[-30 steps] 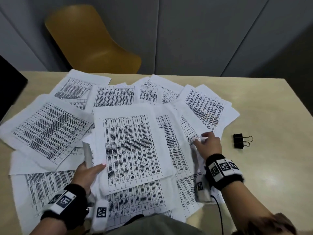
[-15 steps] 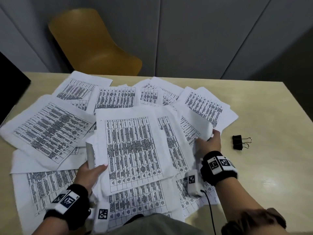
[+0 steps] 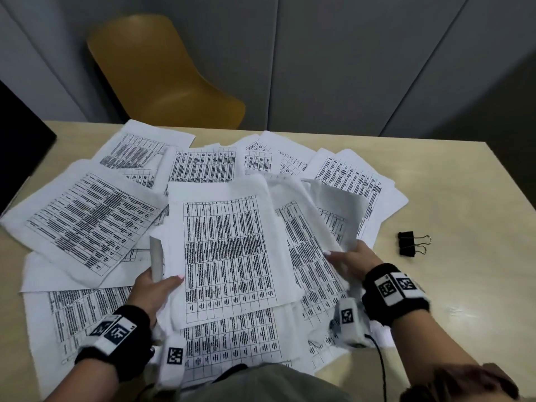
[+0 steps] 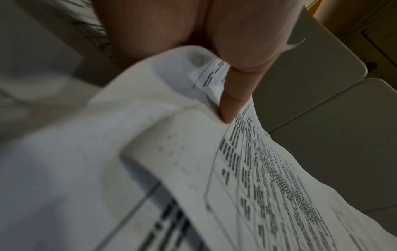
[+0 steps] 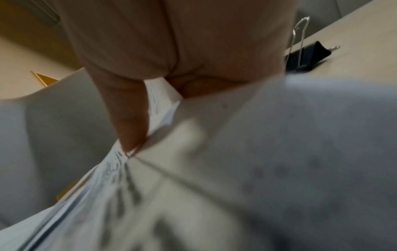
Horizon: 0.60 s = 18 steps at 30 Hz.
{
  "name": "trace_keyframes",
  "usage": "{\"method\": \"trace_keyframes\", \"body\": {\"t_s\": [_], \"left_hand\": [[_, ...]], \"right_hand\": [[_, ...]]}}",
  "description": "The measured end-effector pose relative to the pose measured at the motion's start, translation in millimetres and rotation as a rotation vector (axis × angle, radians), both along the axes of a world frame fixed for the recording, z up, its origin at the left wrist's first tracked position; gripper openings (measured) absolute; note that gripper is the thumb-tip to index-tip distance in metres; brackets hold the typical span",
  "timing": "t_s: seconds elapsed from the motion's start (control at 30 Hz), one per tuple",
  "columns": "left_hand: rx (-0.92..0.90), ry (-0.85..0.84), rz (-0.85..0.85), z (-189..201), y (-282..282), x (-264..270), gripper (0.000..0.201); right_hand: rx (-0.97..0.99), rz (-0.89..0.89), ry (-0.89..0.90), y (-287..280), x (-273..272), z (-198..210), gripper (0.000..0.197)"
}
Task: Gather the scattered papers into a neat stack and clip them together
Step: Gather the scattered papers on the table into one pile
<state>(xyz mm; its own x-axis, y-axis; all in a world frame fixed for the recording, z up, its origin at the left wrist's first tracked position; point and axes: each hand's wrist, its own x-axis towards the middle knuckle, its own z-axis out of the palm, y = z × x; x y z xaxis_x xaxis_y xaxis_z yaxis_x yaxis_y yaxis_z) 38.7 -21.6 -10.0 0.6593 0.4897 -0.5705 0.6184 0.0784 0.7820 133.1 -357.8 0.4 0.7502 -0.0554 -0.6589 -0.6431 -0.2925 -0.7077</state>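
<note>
Your right hand (image 3: 352,261) has slid in from the papers' right edge and now pinches lifted sheets (image 3: 333,204), binder clip (image 3: 410,243) just right of it. Your left hand (image 3: 152,288) grips the centre stack (image 3: 223,256). Table print is probably too blurred to read.

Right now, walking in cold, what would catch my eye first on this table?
The spread of printed papers covering most of the pale table, overlapping at all angles. Near its front edge, the left hand and right hand each grip sheets, the right one lifting a curled sheet off the pile. A black binder clip lies alone on bare wood to the right, and a yellow chair stands behind the far edge.
</note>
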Motion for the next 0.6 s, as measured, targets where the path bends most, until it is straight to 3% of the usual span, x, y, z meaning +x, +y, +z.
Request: {"method": "trace_keyframes", "body": {"t_s": [0.07,0.17,0.23,0.3,0.4,0.53,0.6], "left_hand": [[-0.016,-0.008,-0.029,2.6,-5.7,0.8,0.021],[-0.018,-0.016,-0.076,7.5,-14.0,1.4,0.021],[-0.009,-0.021,-0.078,10.1,-15.6,1.1,0.022],[-0.005,-0.02,-0.072,8.6,-14.2,-0.8,0.031],[0.011,0.001,-0.086,6.4,-12.4,-2.6,0.044],[0.052,0.006,-0.101,-2.0,-7.8,-1.5,0.032],[0.048,0.008,-0.103,-4.1,-5.9,-1.6,0.023]], "right_hand": [[0.072,0.005,-0.011,7.4,-4.1,-2.0,0.03],[-0.088,0.08,-0.106,25.9,-16.0,-11.0,0.02],[-0.135,0.033,-0.198,24.6,-18.0,-13.5,0.008],[-0.175,-0.068,-0.259,9.2,-16.1,-18.7,0.024],[-0.253,-0.188,-0.316,-15.0,-10.9,-16.6,0.02],[-0.399,-0.277,-0.447,-27.8,-5.5,13.9,0.006],[-0.431,-0.361,-0.552,-29.8,-4.0,29.6,0.016]]}}
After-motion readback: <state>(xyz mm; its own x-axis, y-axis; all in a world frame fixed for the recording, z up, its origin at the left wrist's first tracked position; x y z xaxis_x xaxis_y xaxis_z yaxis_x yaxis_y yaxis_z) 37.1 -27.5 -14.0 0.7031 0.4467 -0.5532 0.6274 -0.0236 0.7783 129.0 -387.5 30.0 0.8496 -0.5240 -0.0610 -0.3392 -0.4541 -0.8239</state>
